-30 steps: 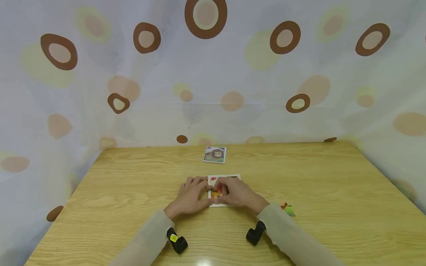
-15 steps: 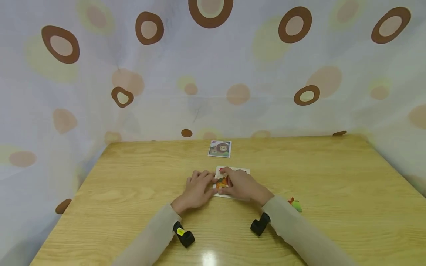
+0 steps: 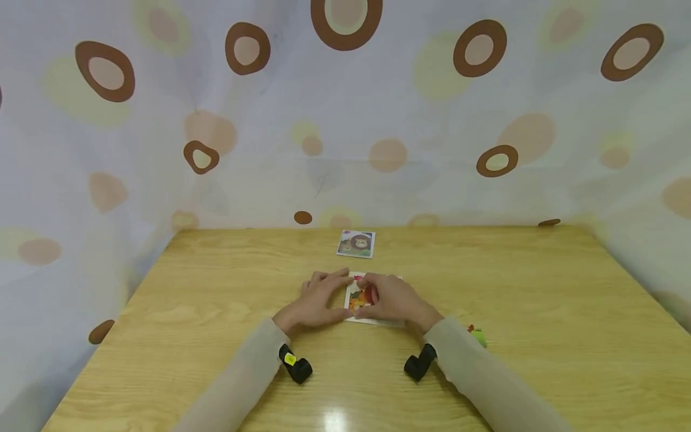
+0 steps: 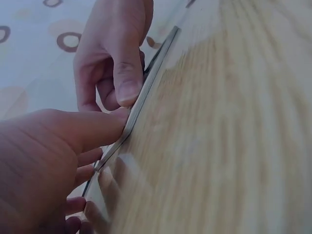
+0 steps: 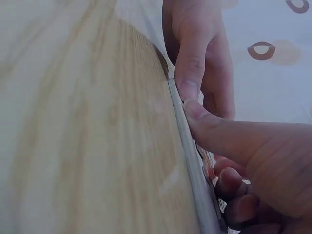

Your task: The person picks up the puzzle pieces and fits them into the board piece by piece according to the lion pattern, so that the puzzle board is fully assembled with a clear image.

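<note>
In the head view a small white-edged picture puzzle board (image 3: 351,294) lies on the table, with orange and red artwork showing between the hands. My left hand (image 3: 318,300) rests along its left side, index finger at the far corner and thumb at the near corner. The thumb (image 4: 97,127) is straight against the board edge in the left wrist view. My right hand (image 3: 396,299) covers the board's right part, thumb and curled index finger around a reddish puzzle piece (image 3: 370,294). In the right wrist view the board (image 5: 187,151) is edge-on, with both thumbtips meeting at it.
A lion picture card (image 3: 356,244) lies beyond the board. By the right sleeve is a loose green and red puzzle piece (image 3: 478,336), partly hidden. The wooden table (image 3: 216,288) ends at a patterned curtain (image 3: 259,120).
The head view has shifted a little. My left index finger has straightened and moved toward the far corner of the board. My right hand stays over the picture, its fingers slightly shifted.
</note>
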Motion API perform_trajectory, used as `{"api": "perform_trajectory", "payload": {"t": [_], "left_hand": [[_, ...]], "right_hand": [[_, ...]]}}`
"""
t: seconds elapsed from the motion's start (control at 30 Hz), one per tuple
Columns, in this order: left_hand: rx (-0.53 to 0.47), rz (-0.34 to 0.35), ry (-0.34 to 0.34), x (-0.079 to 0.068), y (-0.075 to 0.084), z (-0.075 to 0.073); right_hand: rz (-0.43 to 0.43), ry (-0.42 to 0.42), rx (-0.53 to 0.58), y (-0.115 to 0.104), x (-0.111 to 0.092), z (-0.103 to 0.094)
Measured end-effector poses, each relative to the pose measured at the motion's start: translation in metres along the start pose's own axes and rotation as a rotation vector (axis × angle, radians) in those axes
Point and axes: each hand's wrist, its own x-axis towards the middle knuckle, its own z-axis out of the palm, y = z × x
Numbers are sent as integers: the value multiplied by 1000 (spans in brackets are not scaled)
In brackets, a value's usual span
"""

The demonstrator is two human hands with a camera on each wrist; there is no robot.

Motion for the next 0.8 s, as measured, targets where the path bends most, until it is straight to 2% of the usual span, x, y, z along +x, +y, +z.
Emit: {"api": "perform_trajectory", "payload": {"t": [0.1,0.2,0.33,0.47,0.57,0.8], "left_hand": [[32,7,-13,0,2,1],[71,6,25,-1,4,3],[122,-6,72,-2,6,10],[120,-22,94,-4,4,13],[110,-31,110,-5,3,13],[97,-6,162,-8,2,14]], "right_hand": [[-30,-3,-41,0,-3,0],[-101,-6,-63,0,-6,-1],[-154,-50,13,5,-13,-1],[-165,-53,178,14,-24,-4],[-161,-21,249,20,-35,-11],[-144,24,203,45,-63,-37]]}}
